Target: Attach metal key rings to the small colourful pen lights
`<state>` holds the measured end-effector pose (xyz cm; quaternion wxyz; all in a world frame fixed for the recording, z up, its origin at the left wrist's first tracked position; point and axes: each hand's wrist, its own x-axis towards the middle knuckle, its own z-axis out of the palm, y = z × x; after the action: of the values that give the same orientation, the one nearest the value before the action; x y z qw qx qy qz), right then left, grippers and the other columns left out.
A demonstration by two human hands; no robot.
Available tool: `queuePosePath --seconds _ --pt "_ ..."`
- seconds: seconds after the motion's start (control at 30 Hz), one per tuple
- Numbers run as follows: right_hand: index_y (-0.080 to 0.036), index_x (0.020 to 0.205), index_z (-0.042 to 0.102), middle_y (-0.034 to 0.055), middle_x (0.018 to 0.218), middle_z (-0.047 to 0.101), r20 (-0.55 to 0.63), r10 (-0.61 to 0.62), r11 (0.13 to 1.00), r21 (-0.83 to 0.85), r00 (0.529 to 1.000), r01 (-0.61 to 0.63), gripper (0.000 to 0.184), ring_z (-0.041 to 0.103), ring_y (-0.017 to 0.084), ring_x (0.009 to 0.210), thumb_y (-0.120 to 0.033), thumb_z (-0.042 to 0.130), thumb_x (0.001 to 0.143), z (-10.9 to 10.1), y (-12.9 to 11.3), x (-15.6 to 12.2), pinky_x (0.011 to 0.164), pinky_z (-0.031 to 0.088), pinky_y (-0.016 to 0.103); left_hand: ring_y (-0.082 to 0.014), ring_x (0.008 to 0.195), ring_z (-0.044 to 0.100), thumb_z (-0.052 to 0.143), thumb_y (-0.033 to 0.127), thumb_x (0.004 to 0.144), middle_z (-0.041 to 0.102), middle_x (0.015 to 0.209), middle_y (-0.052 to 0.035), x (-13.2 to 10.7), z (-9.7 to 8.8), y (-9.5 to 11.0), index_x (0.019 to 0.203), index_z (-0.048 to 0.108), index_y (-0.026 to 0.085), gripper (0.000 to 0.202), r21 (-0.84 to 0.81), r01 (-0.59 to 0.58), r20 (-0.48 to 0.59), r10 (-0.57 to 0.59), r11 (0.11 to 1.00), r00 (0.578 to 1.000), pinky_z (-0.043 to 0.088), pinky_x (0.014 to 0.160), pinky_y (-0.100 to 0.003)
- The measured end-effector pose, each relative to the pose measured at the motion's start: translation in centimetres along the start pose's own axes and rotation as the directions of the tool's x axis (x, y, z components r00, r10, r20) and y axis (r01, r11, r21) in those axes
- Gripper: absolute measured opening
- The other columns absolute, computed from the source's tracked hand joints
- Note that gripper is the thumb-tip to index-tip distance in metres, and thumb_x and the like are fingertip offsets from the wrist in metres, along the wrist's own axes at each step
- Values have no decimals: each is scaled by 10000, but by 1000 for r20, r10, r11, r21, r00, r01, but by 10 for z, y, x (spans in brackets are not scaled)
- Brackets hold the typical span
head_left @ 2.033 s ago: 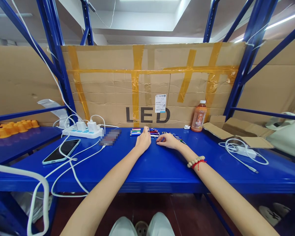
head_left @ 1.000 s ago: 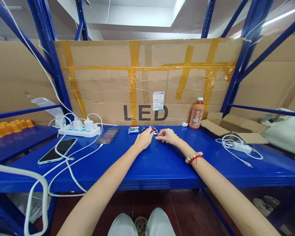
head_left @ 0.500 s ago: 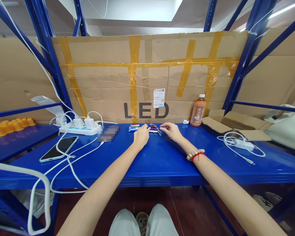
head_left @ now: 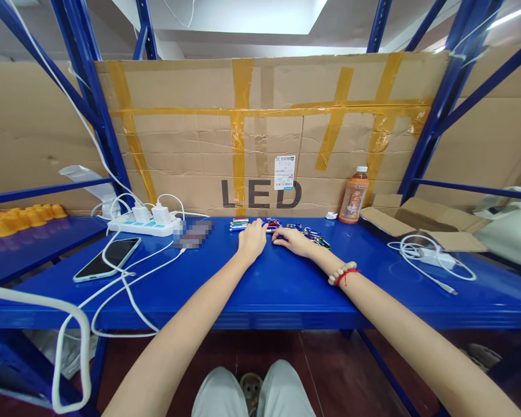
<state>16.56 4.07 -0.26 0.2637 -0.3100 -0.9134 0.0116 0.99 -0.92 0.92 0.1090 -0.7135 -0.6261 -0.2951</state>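
Observation:
A row of slim coloured metal sticks (head_left: 238, 225), blue, red, green and silver, lies near the back of the blue shelf top. Over its middle rests my left hand (head_left: 252, 240), fingers together and bent down onto the sticks. Just right of it, my right hand (head_left: 293, 241) has its fingers curled at the near side of the row; whatever they pinch is hidden. Behind and beyond my right wrist lie several small metal clips (head_left: 316, 236), blue and green among them, attached at the sticks' right side.
To the left are a white power strip (head_left: 145, 226) with chargers, a phone (head_left: 108, 259) and looping white cables. At the right stand a bottle of orange drink (head_left: 353, 197), an open cardboard box (head_left: 417, 217) and a coiled white cable (head_left: 434, 258). Taped cardboard (head_left: 191, 150) walls the back.
My right hand has moved left and slightly nearer, closer to my left hand, and its fingers have curled. The clips behind it have come into sight. My left hand stays on the sticks.

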Motion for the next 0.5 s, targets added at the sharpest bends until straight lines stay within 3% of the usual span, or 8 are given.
queuePosePath --seconds 0.33,0.5 --pt "-146 812 575 35 827 613 -25 84 991 102 996 -82 128 545 137 759 -247 498 806 -3 -2 -3 726 392 244 -182 946 509 222 367 910 561 977 -74 -1 0 0 983 440 161 308 0 -8 -2 8 1000 1000 389 692 -244" --pt "-142 792 586 34 792 622 -202 196 979 89 960 -181 147 548 133 728 -263 502 803 -15 -5 -5 699 390 234 -188 954 505 221 368 910 557 993 -68 -1 0 -1 971 447 166 308 -19 -39 0 39 999 999 398 729 -266"
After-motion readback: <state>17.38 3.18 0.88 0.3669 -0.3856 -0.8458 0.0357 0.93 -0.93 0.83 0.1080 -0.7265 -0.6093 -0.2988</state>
